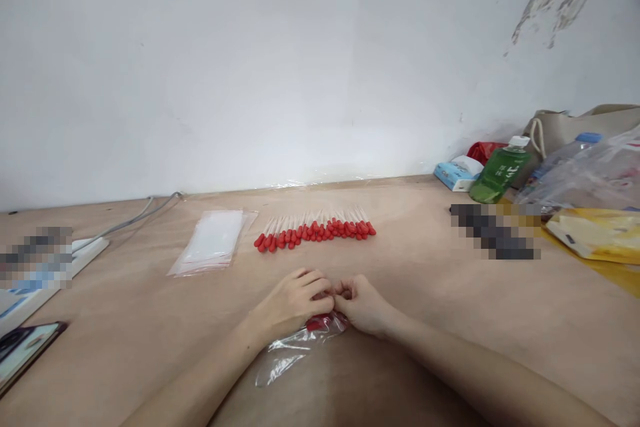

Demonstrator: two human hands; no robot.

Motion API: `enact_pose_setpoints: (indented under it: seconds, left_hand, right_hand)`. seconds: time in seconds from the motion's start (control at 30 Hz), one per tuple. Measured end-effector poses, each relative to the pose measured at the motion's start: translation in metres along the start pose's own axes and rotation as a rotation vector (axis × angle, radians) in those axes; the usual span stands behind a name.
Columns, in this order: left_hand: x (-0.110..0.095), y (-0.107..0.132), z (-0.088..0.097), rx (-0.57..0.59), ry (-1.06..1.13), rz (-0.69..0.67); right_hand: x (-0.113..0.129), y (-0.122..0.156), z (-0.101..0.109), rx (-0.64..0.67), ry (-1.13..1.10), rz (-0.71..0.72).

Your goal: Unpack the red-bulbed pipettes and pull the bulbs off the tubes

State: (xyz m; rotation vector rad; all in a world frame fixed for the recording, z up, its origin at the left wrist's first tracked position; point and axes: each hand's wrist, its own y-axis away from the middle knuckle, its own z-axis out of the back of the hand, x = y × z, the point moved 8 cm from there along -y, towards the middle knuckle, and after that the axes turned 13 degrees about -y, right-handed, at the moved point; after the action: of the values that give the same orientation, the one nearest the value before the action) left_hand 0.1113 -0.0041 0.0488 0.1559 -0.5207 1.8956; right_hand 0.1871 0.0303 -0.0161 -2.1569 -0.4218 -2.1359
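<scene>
My left hand (301,300) and my right hand (364,305) meet at the front middle of the table, fingers curled and pinching. Between them is a clear plastic bag (287,355), its loose part spreading over the tabletop below my left hand. Something red (320,322) shows at the bag beneath my fingers; its shape is mostly hidden. Beyond my hands lies a row of thin pale sticks with red ends (314,232), the red ends facing me. Left of the row is a stack of flat clear plastic bags (213,243).
At right stand a green bottle (500,170), a blue tissue pack (455,175), plastic bags (585,173) and a yellow package (597,233). A blurred dark object (493,231) lies before them. At left are a phone (30,350), a white power strip (90,255) and a grey cable (135,219). A wall (280,67) closes the back.
</scene>
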Motion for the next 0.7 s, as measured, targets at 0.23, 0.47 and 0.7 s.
enact_pose_setpoints:
  seconds: [0.23, 0.47, 0.7]
  left_hand:
    - [0.013, 0.004, 0.019, -0.004, 0.004, 0.078]
    - [0.01, 0.006, 0.012, 0.095, 0.353, 0.294]
    - [0.013, 0.045, -0.005, 0.061, 0.484, 0.568]
  right_hand:
    - [-0.007, -0.001, 0.007, -0.041, -0.233, -0.107]
    - [0.0, -0.003, 0.013, 0.036, -0.121, -0.005]
    - [0.006, 0.0, 0.022, 0.105, 0.076, -0.041]
